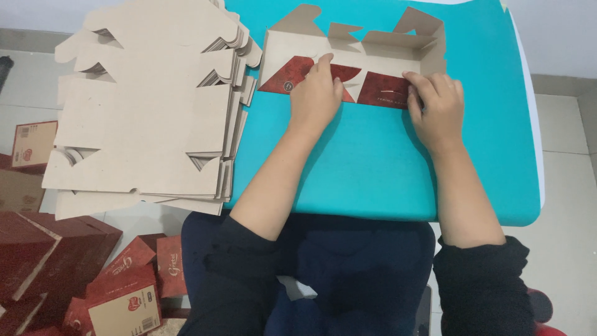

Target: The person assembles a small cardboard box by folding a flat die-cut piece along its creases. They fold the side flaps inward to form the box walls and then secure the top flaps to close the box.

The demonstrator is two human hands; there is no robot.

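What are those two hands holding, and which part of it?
A half-folded cardboard box. The left hand and right hand both press on its red front flap, folded down near the table.

The half-folded box (354, 65) is matt brown cardboard inside with glossy dark-red printed outer faces, like the raw cardboard stack of flat blanks (149, 106), on a smooth turquoise table (373, 162).
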